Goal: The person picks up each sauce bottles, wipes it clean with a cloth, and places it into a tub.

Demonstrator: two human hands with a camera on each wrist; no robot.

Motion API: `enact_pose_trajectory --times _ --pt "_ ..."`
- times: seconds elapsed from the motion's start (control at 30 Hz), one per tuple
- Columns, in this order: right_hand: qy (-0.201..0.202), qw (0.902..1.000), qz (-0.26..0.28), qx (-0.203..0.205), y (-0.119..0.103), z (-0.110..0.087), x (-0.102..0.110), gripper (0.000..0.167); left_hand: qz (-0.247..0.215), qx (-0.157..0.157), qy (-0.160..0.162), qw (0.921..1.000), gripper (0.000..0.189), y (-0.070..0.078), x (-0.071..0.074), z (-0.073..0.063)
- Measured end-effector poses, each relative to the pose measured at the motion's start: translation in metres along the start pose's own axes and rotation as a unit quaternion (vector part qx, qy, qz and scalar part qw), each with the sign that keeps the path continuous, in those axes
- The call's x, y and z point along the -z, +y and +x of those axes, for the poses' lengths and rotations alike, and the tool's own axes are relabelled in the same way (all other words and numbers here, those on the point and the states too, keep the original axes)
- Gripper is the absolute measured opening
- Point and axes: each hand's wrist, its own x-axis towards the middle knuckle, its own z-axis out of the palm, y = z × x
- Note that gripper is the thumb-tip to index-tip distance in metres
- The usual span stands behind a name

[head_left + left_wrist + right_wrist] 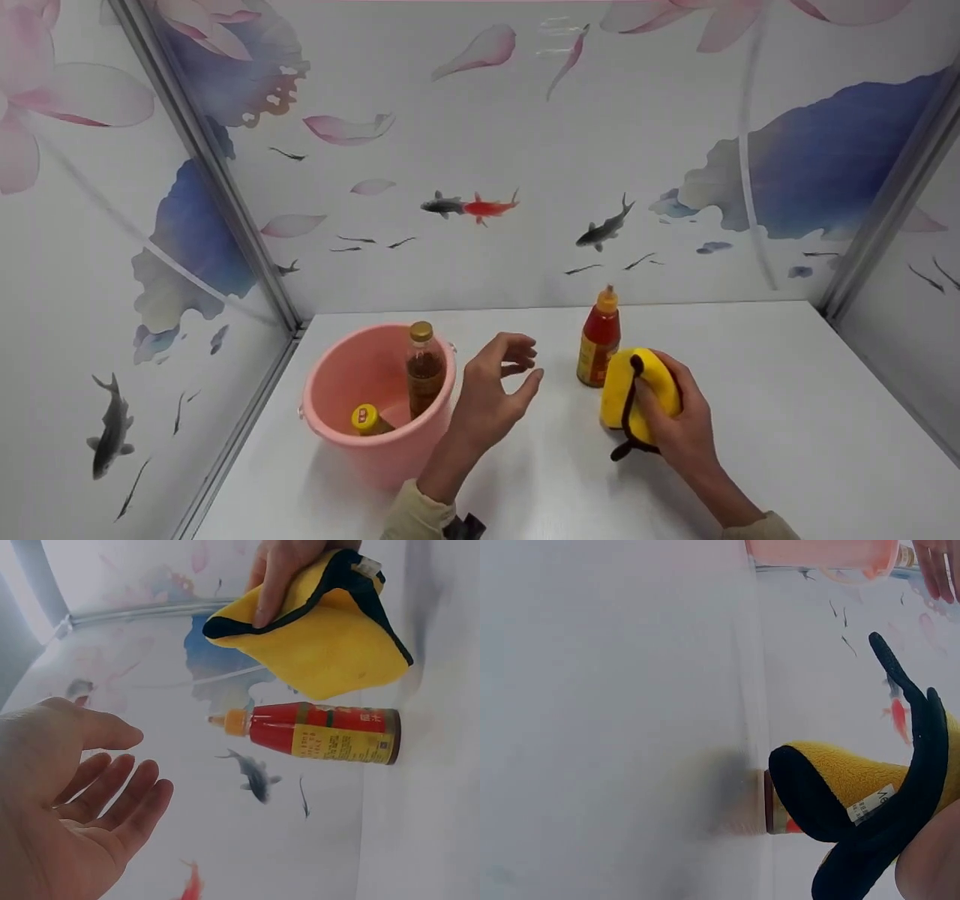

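A folded yellow cloth with a dark edge is gripped by my right hand, thumb across its front. Just behind the cloth stands a red sauce bottle with an orange nozzle cap, upright on the table. My left hand hovers between the pink bucket and the sauce bottle, its fingers loosely bent and holding nothing. In the left wrist view, a gap separates that hand from the sauce bottle. The right wrist view shows the cloth hiding most of the bottle.
Inside the bucket are a brown glass bottle with a gold cap and a yellow-lidded jar. The white table is bounded by a printed back wall and side walls with metal frame posts.
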Motion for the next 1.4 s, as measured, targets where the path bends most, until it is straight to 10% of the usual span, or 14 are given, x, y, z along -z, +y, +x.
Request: enact_pose_trajectory --times 0.8,1.4 --pt "0.021 0.9995 -0.008 -0.023 0.007 0.000 0.015 0.052 -0.024 0.164 -0.004 0.9862 0.051 -0.055 -0.122 0.035" --pt "0.017 0.9995 0.005 -0.026 0.013 0.007 0.014 0.052 -0.011 0.190 -0.004 0.9817 0.068 -0.070 -0.164 0.060"
